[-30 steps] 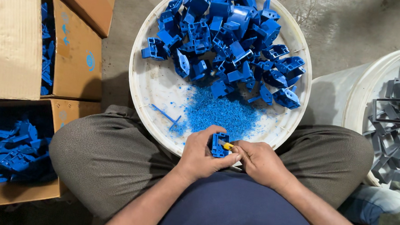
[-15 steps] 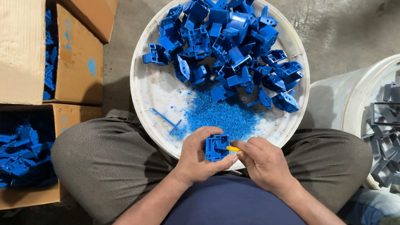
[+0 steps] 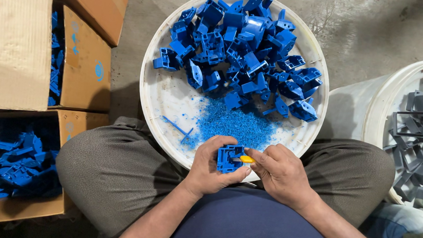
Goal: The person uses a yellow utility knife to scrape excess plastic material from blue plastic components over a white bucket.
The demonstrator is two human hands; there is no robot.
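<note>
Low at the white basin's (image 3: pixel 148 89) near rim, the left hand (image 3: pixel 212 168) grips a blue plastic part (image 3: pixel 229 158) — the right hand (image 3: pixel 280 173) pinches a yellow-handled tool (image 3: pixel 246 159) against it.

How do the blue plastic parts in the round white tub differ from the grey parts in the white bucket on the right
The blue plastic parts are bright blue; the grey parts are dull grey. The blue ones look like chunky, blocky housings, while the grey ones are open square frames. The blue pile lies fully in view in the shallow white tub, with loose blue shavings beside it; the grey pile in the white bucket is cut off by the picture's edge. Both are jumbled heaps of moulded pieces.
</note>
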